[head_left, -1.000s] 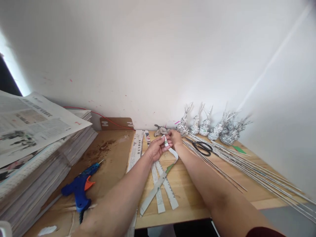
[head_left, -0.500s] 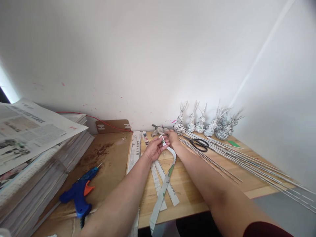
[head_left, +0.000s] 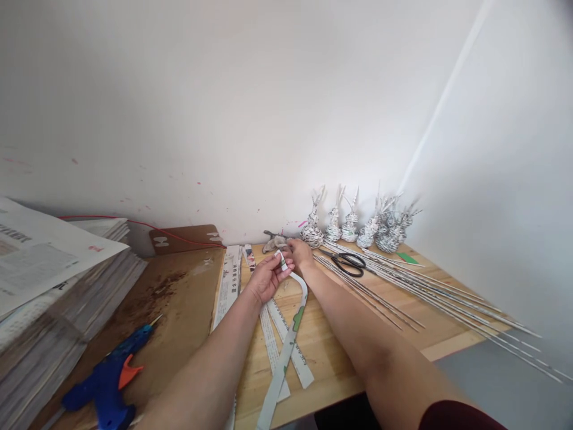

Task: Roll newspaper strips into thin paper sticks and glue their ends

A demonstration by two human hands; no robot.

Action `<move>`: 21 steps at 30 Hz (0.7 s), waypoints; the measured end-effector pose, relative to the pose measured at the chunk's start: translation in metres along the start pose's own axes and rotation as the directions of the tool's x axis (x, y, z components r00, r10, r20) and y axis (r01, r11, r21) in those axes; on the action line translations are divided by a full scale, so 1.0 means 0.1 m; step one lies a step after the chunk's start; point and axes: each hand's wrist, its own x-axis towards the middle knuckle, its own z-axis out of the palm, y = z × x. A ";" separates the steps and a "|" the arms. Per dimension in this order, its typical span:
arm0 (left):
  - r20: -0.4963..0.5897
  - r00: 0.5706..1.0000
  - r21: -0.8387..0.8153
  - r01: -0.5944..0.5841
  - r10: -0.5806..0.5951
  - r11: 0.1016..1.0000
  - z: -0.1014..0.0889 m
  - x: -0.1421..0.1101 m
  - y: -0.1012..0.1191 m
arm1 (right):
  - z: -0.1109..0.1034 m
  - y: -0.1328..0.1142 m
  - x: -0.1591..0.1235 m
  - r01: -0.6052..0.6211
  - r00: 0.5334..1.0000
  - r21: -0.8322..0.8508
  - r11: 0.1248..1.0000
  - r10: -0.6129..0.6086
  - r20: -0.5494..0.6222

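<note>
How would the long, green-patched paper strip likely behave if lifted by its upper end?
Probably floppy: the strip curves over just below the left hand. It looks light, being thin paper. Its long tail, held by neither hand, would likely dangle.

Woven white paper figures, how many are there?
At least 6 woven white paper figures: four in a row, two bunched at the right end. More could hide there.

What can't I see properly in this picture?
All in the head view:
- Right hand: some fingertips are hidden behind the left hand, so its grip is unclear.
- Held paper strip: the bottom edge cuts off its near end.
- Blue glue gun: its cord is past the bottom edge.
- Newspaper stack: the left edge cuts it off.
- Lying strips: their print is too small.
</note>
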 end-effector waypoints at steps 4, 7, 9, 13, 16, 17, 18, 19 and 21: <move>-0.010 1.000 -0.005 -0.007 0.007 1.000 0.00 0.00 0.00 | 0.05 0.04 -0.01 0.037 0.999 0.030 0.999 -0.037 0.015; -0.012 1.000 -0.015 -0.020 0.019 1.000 -0.01 0.00 0.00 | 0.10 0.08 -0.01 0.055 0.998 0.050 0.997 -0.056 0.028; -0.009 1.000 -0.021 -0.024 0.024 0.999 0.00 0.00 -0.01 | 0.12 0.11 -0.01 0.072 0.997 0.061 0.996 -0.074 0.031; -0.010 1.000 -0.024 -0.023 0.023 0.999 0.01 -0.01 0.00 | 0.10 0.11 -0.02 0.070 0.997 0.055 0.996 -0.071 0.015; -0.007 1.000 -0.015 -0.024 0.024 1.000 0.01 -0.02 0.00 | 0.05 0.09 -0.04 0.056 0.998 0.038 0.998 -0.056 -0.005; -0.006 1.000 -0.013 -0.026 0.026 1.000 0.01 -0.02 0.00 | 0.03 0.07 -0.04 0.053 0.999 0.034 0.998 -0.052 -0.011; -0.005 1.000 -0.010 -0.026 0.026 1.000 0.01 -0.03 0.00 | 0.01 0.06 -0.05 0.050 0.999 0.031 0.998 -0.049 -0.016; -0.005 1.000 -0.008 -0.025 0.025 1.000 0.02 -0.03 0.00 | 0.00 0.05 -0.06 0.046 0.999 0.029 0.998 -0.046 -0.019; -0.002 1.000 -0.007 -0.022 0.022 1.000 0.02 -0.03 0.01 | -0.03 0.03 -0.07 0.045 0.999 0.030 0.999 -0.044 -0.023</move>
